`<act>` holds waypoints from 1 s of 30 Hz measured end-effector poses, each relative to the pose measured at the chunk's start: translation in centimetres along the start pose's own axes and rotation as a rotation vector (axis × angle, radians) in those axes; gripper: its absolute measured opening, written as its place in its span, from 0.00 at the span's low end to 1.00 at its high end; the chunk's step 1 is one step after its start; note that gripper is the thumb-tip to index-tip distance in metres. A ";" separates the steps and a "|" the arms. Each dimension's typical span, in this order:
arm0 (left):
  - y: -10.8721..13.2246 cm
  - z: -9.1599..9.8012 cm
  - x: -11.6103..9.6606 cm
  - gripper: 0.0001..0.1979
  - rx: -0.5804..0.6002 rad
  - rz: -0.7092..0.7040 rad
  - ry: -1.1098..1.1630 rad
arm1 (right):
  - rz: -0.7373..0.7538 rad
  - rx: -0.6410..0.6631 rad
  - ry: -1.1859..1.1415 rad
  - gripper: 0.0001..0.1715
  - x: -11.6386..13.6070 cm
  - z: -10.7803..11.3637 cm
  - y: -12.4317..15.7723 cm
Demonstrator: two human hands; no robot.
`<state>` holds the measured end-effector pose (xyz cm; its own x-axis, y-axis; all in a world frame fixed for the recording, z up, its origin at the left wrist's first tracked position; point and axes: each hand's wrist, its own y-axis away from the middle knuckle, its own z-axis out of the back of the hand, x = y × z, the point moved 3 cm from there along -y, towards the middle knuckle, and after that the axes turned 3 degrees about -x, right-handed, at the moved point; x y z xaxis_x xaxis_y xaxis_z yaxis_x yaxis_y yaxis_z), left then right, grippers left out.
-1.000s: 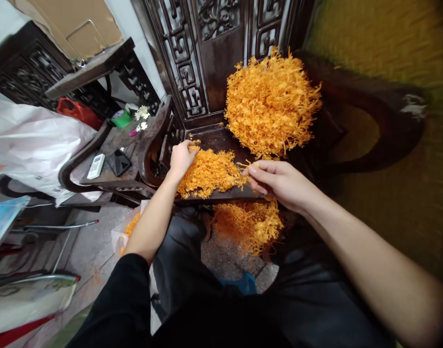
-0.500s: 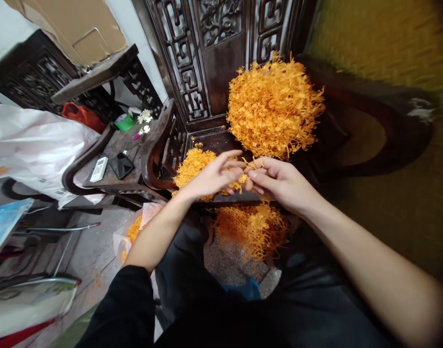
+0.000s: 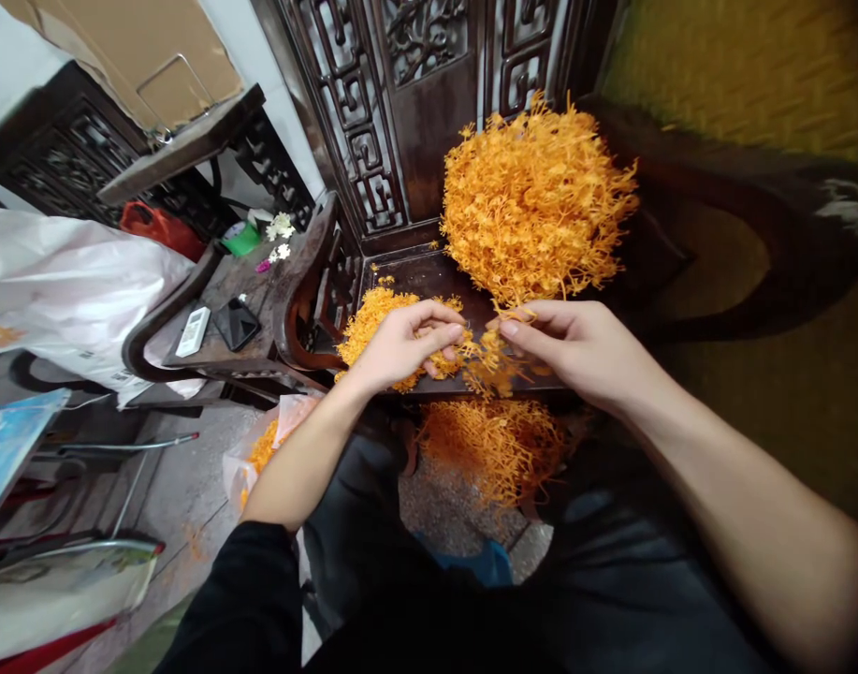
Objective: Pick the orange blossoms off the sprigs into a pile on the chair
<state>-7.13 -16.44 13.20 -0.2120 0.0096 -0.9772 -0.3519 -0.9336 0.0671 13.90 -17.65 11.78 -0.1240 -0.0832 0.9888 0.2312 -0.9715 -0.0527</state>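
My right hand [image 3: 575, 346] is closed, with thumb and fingers pinching a thin orange plastic flower sprig [image 3: 516, 314]. To its left, my left hand [image 3: 418, 342] has its fingers curled toward the thumb, at small orange plastic flower pieces [image 3: 474, 346] beside the fingertips. Loose orange pieces, partly blurred, hang or fall between the two hands. A low pile of small orange flower heads [image 3: 372, 323] lies on the dark wooden seat [image 3: 421, 271], partly behind my left hand. Behind my right hand stands a big bushy heap of orange sprigs [image 3: 533, 201].
Below the seat edge is a heap of bare orange stems [image 3: 502, 449], between my knees. A plastic bag with orange pieces [image 3: 264, 449] stands on the floor at left. The side table [image 3: 225, 281] bears a phone [image 3: 237, 323], a white remote [image 3: 193, 332] and green tape [image 3: 241, 239].
My hands have moved apart, the right one shifting to the right with the sprig. My left hand's fingers have curled in. Loose orange pieces now show between the hands.
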 end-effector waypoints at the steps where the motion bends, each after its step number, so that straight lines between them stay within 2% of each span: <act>1: -0.1 -0.4 0.2 0.19 0.017 0.005 0.011 | -0.006 0.023 -0.034 0.24 0.0 -0.3 0.0; 3: -0.2 -1.2 0.5 0.20 0.028 -0.039 -0.026 | -0.006 0.045 -0.062 0.22 0.2 -1.0 -0.1; 5: -0.3 -1.8 0.4 0.15 -0.014 -0.110 -0.143 | 0.008 0.033 -0.017 0.19 0.4 -1.6 -0.1; 8: -0.2 -1.7 0.0 0.12 -0.118 -0.169 -0.297 | 0.060 -0.029 0.199 0.14 0.7 -1.7 -0.3; 11: 0.2 -0.7 -0.7 0.14 -0.212 -0.144 -0.124 | 0.096 -0.178 0.395 0.11 0.6 -0.1 -0.6; 14: 0.5 0.6 -1.2 0.18 -0.310 -0.084 0.219 | 0.037 -0.285 0.348 0.13 0.0 1.6 -0.7; 16: 0.5 0.7 -1.3 0.18 -0.259 -0.031 0.387 | 0.009 -0.219 0.242 0.15 -0.3 1.4 -0.6; 19: 0.2 -0.3 -1.2 0.17 -0.142 0.037 0.503 | 0.011 -0.057 0.114 0.16 -0.3 -0.7 -0.4; 22: 0.1 -1.3 -1.2 0.16 -0.141 0.047 0.520 | 0.001 0.070 0.036 0.26 0.0 -3.0 -0.4; 25: 0.1 -1.6 -1.6 0.16 -0.167 0.039 0.564 | 0.047 0.123 0.100 0.20 0.3 -3.7 -0.6; 28: 0.2 -0.4 -1.9 0.16 -0.201 0.085 0.591 | 0.063 0.124 0.230 0.14 -0.2 -3.0 -0.9; 30: 0.0 1.5 -1.7 0.15 -0.287 0.075 0.561 | 0.030 0.072 0.277 0.15 -0.9 -1.9 -1.1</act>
<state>-8.12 -15.91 15.12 0.3112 -0.1757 -0.9339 -0.0795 -0.9841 0.1587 11.88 -16.95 10.73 -0.3729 -0.1785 0.9106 0.3053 -0.9503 -0.0613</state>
